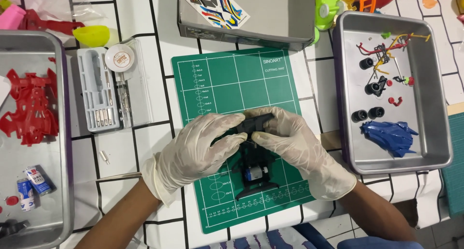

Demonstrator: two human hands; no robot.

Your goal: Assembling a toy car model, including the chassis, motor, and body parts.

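— Centrally, what did the figure show in the hands?

— Both gloved hands met over the green cutting mat (pixel 227 80). The left hand (pixel 195 150) and the right hand (pixel 295 147) together gripped a black toy car frame (pixel 252 154), fingers closed on its upper end from either side. The frame's lower part rested on the mat, where a small blue and silver motor (pixel 254 173) sat in it.

— And what lay around them?

— To the right stood a grey metal tray (pixel 435 92) that held black wheels (pixel 367 88), a blue car shell (pixel 389 135) and small coloured parts. To the left, another metal tray (pixel 60 133) held red plastic parts (pixel 29 106) and two small batteries (pixel 33 183). Between that tray and the mat lay a grey case of screwdriver bits (pixel 99 89). Above the mat sat a grey box (pixel 280 12) with a coloured sticker sheet (pixel 223 7) on it. All rested on a white table (pixel 145 142) marked with black lines.
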